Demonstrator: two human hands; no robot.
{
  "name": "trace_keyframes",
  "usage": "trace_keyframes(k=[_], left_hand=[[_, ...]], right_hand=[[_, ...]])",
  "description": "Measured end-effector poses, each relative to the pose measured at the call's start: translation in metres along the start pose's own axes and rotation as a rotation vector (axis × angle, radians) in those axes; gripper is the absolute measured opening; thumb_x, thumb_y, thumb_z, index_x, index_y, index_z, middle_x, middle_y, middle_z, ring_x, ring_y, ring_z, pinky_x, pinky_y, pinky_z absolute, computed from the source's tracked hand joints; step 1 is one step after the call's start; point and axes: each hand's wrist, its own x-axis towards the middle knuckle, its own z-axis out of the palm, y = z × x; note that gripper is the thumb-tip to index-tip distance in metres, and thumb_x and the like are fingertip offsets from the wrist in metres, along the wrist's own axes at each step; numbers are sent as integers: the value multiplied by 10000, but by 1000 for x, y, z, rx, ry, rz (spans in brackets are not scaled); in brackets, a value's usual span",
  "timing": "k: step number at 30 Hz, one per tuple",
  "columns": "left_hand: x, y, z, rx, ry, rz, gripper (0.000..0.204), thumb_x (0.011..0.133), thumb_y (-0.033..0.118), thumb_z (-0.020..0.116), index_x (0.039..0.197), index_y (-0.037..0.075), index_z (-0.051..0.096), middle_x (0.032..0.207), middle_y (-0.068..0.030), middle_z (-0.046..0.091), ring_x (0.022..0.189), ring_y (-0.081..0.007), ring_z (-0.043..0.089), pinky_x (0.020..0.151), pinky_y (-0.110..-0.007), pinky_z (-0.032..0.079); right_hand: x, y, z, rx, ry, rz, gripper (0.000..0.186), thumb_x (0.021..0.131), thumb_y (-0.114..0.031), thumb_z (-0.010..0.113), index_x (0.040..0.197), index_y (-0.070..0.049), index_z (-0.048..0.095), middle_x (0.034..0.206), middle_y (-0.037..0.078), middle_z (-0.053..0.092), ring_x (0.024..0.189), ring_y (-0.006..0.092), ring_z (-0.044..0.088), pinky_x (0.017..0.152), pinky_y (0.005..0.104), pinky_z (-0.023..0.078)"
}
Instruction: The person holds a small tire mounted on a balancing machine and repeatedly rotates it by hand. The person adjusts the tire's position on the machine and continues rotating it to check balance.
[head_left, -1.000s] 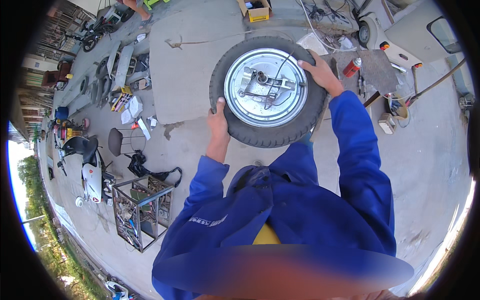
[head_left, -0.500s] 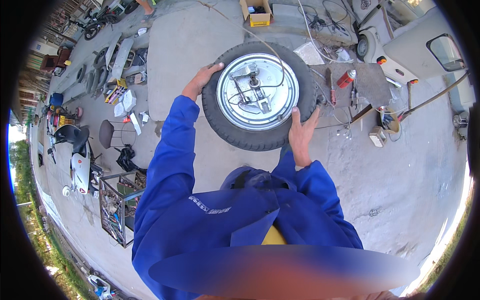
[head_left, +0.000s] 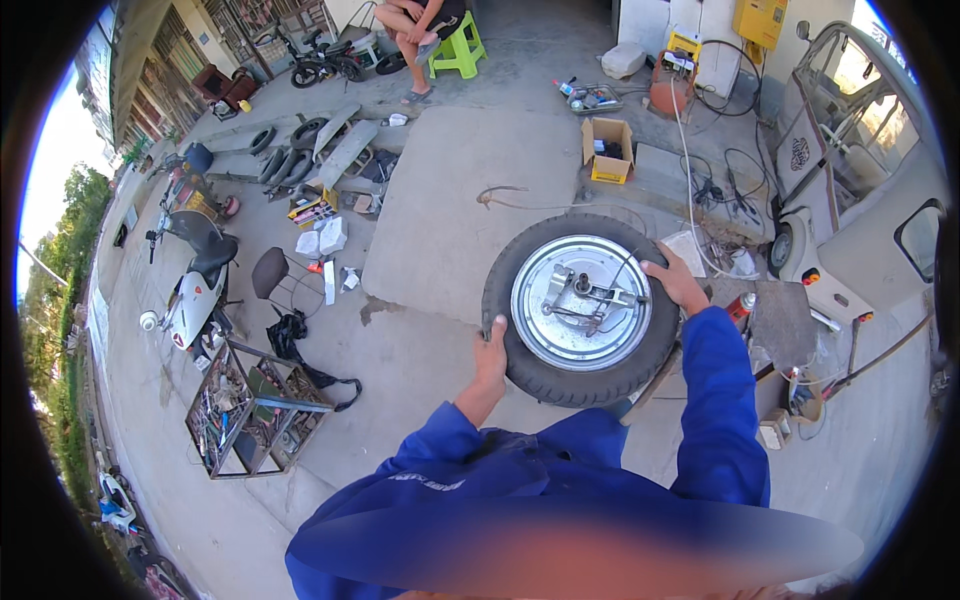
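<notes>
In the head view, the left hand [head_left: 490, 360] and right hand [head_left: 680, 282] grip the wheel [head_left: 581, 325] from opposite sides, near the bench's [head_left: 785, 325] left edge. For steady holding, both should press the tyre [head_left: 580, 389] evenly, avoiding the axle [head_left: 583, 284].

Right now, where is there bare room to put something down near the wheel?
Free: the pale concrete slab, between the white blocks and the rope end; also the floor between the black bag and the left hand. Crowded: right of the wheel, where the bench holds a red can.
</notes>
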Motion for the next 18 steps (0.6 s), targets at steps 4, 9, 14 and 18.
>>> trace_keyframes(k=[4,9,14,18], left_hand=[[-31,-34,3,-122,38,-102,1011,946,601,742,1506,-128,320,1384,-272,576,1258,-305,612,999,-404,544],[-9,18,-19,-5,-158,-162,941,948,566,743,1540,-34,326,1422,-230,557,1241,-313,626,980,-480,568],[104,71,-3,368,-339,123,987,914,613,751,1480,-132,436,1340,-283,638,1206,-326,665,961,-430,573],[160,113,50,379,-670,18,792,987,541,709,1397,-123,574,1281,-246,700,1068,-278,732,894,-390,611]], right_hand=[[39,-33,-1,-120,-105,22,774,868,-482,804,1407,51,642,1300,252,716,1189,330,689,1055,396,499],[-2,-8,11,-141,320,38,741,920,-465,762,1412,70,619,1280,324,699,1218,402,682,1054,416,507],[-142,9,84,283,615,136,844,999,-443,709,1561,112,412,1495,256,563,1374,324,543,1154,388,411],[-204,-14,166,554,746,178,970,990,-351,751,1652,80,189,1670,231,318,1484,326,400,1228,392,327]])
